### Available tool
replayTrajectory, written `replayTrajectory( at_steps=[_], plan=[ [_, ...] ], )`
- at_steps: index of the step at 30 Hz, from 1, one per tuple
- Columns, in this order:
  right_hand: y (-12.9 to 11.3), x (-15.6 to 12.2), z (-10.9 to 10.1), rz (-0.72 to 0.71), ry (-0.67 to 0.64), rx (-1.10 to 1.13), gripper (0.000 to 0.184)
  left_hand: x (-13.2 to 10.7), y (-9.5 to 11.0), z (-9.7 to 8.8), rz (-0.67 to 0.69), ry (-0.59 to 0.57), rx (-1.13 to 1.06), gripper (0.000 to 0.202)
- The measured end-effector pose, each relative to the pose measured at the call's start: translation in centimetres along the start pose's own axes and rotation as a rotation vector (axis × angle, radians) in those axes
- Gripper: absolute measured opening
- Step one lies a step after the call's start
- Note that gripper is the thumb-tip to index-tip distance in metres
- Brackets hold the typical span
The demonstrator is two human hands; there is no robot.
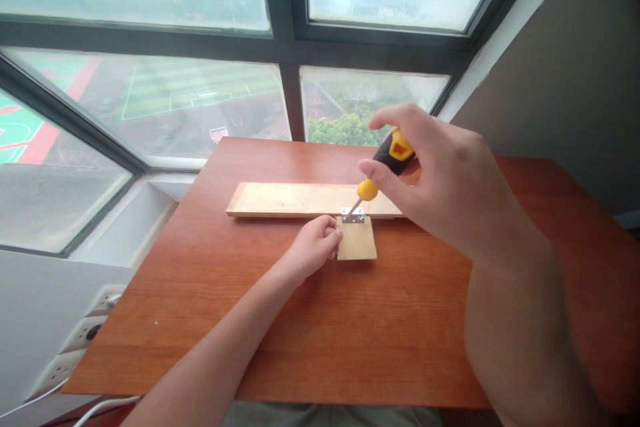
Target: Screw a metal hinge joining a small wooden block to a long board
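My right hand [440, 180] is closed around a black and yellow screwdriver [385, 163], its tip down on a small metal hinge [353, 215]. The hinge joins a long pale wooden board [295, 200] to a small square wood piece [357, 240]. My left hand [315, 247] is curled at the left edge of the small piece, fingers pressed against it.
The work lies on a reddish-brown wooden table [325, 320] set against large windows [190, 107]. A grey wall [575, 67] runs along the right. A white power strip [85, 333] with cables sits below the table's left edge.
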State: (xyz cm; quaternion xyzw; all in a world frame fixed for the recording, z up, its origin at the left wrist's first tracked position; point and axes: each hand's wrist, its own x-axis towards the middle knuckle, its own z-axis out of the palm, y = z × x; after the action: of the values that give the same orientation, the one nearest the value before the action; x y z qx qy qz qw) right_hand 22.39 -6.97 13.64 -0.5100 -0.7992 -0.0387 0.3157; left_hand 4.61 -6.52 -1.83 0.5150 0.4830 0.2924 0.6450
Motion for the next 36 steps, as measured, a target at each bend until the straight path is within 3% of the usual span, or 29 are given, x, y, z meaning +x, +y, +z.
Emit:
replayTrajectory(
  at_steps=[8,14,21,27,33,36],
  plan=[
    [-0.4,0.0,-0.5,-0.007,-0.067,0.148,0.034,0.1,-0.1,0.0,0.001,-0.004,0.022,0.010],
    [0.0,0.2,0.4,0.074,0.058,-0.032,0.028,0.1,-0.1,0.0,0.007,-0.007,0.036,0.008],
    [-0.2,0.0,-0.7,-0.014,-0.108,0.152,0.042,0.2,-0.3,-0.1,0.008,-0.005,0.032,0.010],
    [0.0,0.1,0.1,0.097,0.019,-0.054,0.031,0.1,-0.1,0.0,0.004,-0.008,0.067,0.009],
    [-0.2,-0.2,-0.8,0.024,-0.160,0.138,0.045,0.1,-0.1,0.0,-0.006,-0.005,0.057,0.006],
    [-0.1,-0.1,-0.7,0.038,-0.108,0.024,0.037,0.1,-0.1,0.0,-0.005,-0.006,0.058,0.006]
  ],
)
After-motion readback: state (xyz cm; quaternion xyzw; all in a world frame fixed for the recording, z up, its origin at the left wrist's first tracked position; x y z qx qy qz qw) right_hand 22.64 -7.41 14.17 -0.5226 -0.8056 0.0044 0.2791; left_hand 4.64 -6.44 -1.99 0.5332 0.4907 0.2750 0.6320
